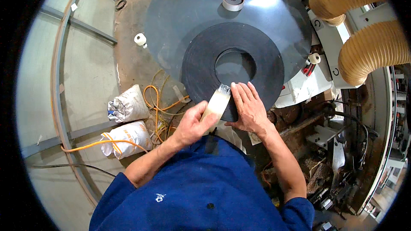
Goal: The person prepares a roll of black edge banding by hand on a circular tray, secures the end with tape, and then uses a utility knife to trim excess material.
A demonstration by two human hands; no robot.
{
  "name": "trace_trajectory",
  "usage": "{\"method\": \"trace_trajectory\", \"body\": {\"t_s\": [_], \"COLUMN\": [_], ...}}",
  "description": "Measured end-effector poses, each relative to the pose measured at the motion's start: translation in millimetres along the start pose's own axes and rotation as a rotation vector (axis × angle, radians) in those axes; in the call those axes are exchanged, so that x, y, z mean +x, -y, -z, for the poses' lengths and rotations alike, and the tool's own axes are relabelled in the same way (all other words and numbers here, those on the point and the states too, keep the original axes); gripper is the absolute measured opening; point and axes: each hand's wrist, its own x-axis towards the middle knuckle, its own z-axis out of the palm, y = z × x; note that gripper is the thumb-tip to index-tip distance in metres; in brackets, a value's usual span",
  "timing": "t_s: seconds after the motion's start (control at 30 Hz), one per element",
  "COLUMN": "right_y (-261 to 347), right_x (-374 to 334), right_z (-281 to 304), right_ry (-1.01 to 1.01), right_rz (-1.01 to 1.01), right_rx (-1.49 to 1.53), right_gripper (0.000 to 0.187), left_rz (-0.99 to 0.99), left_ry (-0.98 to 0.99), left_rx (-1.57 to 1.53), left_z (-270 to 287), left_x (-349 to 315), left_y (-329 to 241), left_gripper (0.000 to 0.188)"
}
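A large flat coil of black banding [199,51] lies on a round dark grey turntable [171,21], its open centre showing the grey surface beneath. In my left hand [192,124] is a wide, cream-coloured roll of clear packing tape [217,103], tilted over the coil's near edge. A crinkled, see-through tape end touches or hangs just over the coil's top; which one I cannot tell. My right hand [249,110] rests with fingers stretched out on the coil, just right of the tape, holding nothing.
A round hub [233,1] stands on the turntable's far part. White rollers [140,39] sit at its rim. Left are two white sacks [128,139] and orange hoses [157,102]. Ribbed tan ducts [372,51] and machinery [334,145] stand on the right.
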Motion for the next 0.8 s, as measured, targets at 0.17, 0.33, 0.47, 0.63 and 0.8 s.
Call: {"method": "trace_trajectory", "body": {"t_s": [0.17, 0.33, 0.47, 0.63, 0.8], "right_y": [4, 8, 8, 11, 11], "right_x": [6, 10, 12, 15, 19], "right_z": [4, 4, 2, 4, 5], "right_ry": [0.054, 0.051, 0.049, 0.054, 0.065], "right_rz": [-0.036, -0.063, -0.071, -0.08, -0.072], "right_rx": [-0.041, -0.029, -0.033, -0.039, -0.038], "right_gripper": [0.121, 0.116, 0.113, 0.111, 0.11], "left_rz": [0.087, 0.194, 0.21, 0.39, 0.306], "left_ry": [-0.047, -0.069, -0.086, -0.051, -0.109], "left_rx": [-0.113, 0.016, 0.201, 0.201, 0.123], "left_z": [-2, 5, 12, 11, 4], "left_x": [-35, -64, -73, -75, -54], "left_y": [-3, 19, 40, 104, 150], "left_gripper": [0.028, 0.032, 0.036, 0.029, 0.037]}}
